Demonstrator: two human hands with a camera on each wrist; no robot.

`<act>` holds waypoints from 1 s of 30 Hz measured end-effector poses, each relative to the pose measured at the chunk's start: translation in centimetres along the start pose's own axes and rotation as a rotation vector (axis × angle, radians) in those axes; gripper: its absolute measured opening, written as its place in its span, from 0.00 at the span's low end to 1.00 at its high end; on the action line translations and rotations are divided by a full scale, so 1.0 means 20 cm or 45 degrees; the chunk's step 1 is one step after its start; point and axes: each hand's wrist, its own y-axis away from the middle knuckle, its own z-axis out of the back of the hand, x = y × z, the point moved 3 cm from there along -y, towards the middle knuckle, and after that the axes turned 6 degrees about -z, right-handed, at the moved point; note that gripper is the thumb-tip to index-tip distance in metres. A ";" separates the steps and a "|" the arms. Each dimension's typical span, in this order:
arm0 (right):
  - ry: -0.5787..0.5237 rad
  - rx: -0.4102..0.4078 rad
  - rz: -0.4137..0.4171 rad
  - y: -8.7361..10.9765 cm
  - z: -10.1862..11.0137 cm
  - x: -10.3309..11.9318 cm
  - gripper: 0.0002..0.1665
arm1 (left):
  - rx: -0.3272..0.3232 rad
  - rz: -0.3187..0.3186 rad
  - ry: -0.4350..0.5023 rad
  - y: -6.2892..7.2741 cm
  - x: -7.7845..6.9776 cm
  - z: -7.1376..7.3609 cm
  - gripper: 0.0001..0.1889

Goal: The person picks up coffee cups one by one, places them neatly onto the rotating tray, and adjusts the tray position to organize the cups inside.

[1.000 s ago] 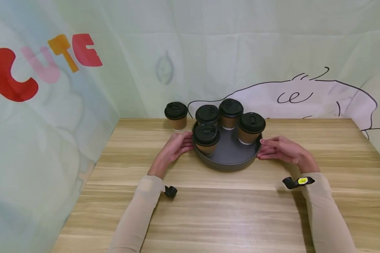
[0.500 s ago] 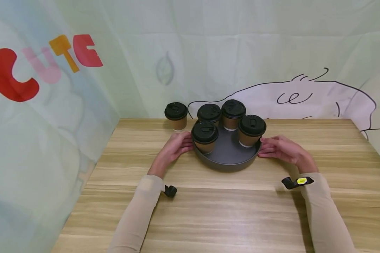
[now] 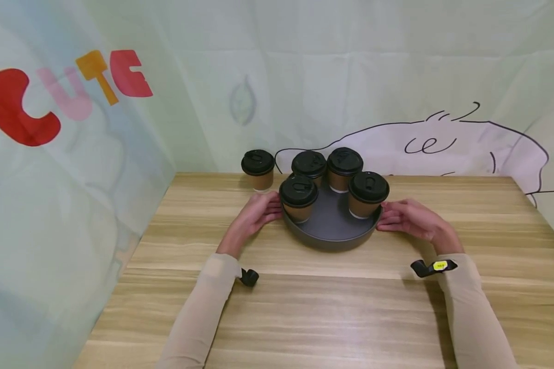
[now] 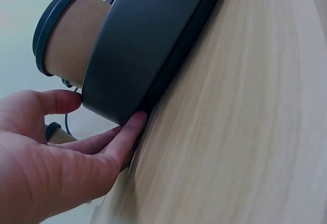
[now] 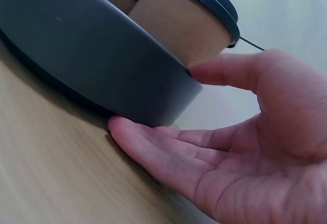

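A dark grey, round turntable tray (image 3: 329, 241) with a raised rim sits on the wooden table. Several brown paper coffee cups with black lids stand upright in it: one at the front left (image 3: 298, 197), two at the back, and one at the right (image 3: 368, 197). My left hand (image 3: 256, 211) holds the tray's left side, thumb at the rim and fingertips (image 4: 134, 123) under the lower edge. On the opposite side my right hand (image 3: 411, 218) grips it likewise, its thumb at the rim beside a cup (image 5: 179, 22) and its fingers below.
Another lidded coffee cup (image 3: 260, 171) stands on the table behind my left hand, outside the tray. A pale printed cloth (image 3: 203, 102) hangs along the back and left edges of the wooden table (image 3: 314, 312).
The cups in the tray have shifted clockwise together: the back ones to the right, the right one nearer me, the front-left one slightly away. My hands stay at the tray's sides.
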 end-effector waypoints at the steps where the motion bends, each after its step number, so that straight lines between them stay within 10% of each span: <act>1: 0.006 0.015 0.002 0.00 0.00 0.00 0.14 | 0.000 -0.002 -0.001 0.00 0.00 0.00 0.13; 18: -0.039 -0.002 0.056 -0.01 0.00 0.00 0.16 | -0.007 -0.039 -0.086 0.02 -0.01 0.03 0.20; 26: -0.004 -0.015 0.059 0.00 0.00 0.01 0.17 | -0.411 -0.192 -0.859 0.07 -0.10 0.17 0.38; 30: -0.020 -0.016 0.053 0.00 0.00 0.01 0.16 | -0.583 -0.320 -0.988 0.04 -0.14 0.21 0.52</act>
